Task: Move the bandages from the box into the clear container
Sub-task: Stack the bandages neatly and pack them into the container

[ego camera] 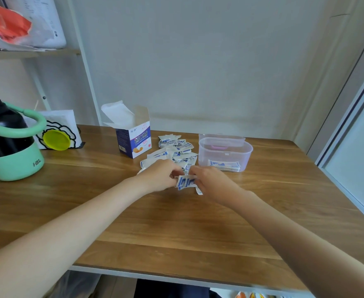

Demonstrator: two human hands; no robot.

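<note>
Head view: both hands, left [159, 176] and right [212, 182], pinch a small stack [186, 182] of bandages mid-table. The pile [174, 150] lies between box [133, 140] and container [225, 153], which already holds some. A loose pinch could let the stack fan out and spill. Fingertips are hidden.

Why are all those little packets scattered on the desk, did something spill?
It does look spilled: a loose pile of bandages lies on the wooden table between the opened bandage box and the clear container, which holds only a few. Left hand and right hand hold a small bunch.
</note>
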